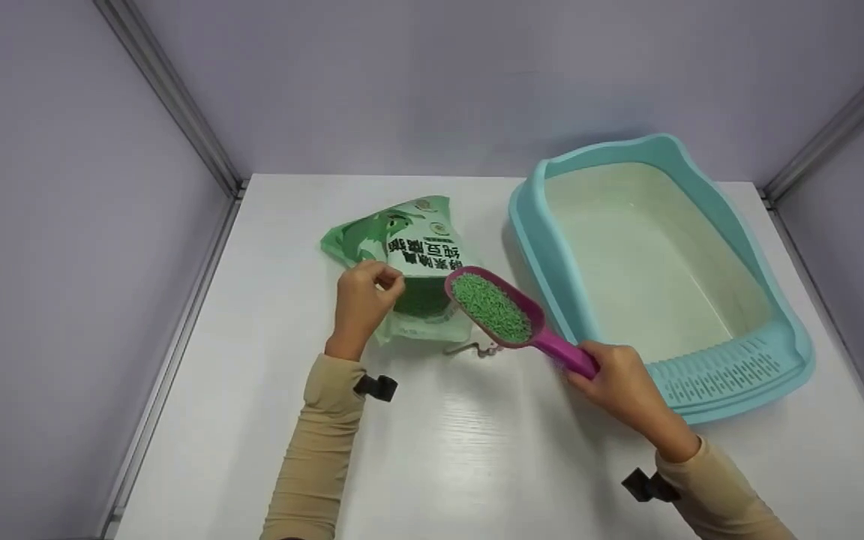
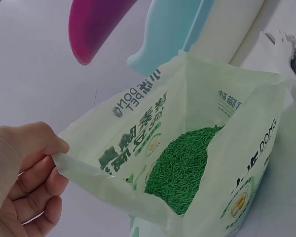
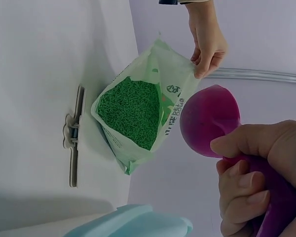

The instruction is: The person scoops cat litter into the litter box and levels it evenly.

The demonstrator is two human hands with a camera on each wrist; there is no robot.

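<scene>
My left hand (image 1: 366, 300) pinches the top edge of an open green-and-white cat litter bag (image 1: 424, 247) between thumb and fingers. Green pellets (image 2: 182, 165) show inside the bag in both wrist views. In my right hand (image 1: 622, 386) is the handle of a magenta litter scoop (image 1: 563, 352), held up between the bag and the litter box. Green pellets (image 1: 493, 307) fill the scoop's bowl in the head view. The left wrist view shows only the underside of the scoop (image 2: 96, 29).
A light blue litter box (image 1: 552, 262) with a pale inside and a slotted front ledge stands to the right. A clip (image 3: 74, 136) lies on the white table (image 1: 432, 457) close to the bag. Walls rise behind and at both sides.
</scene>
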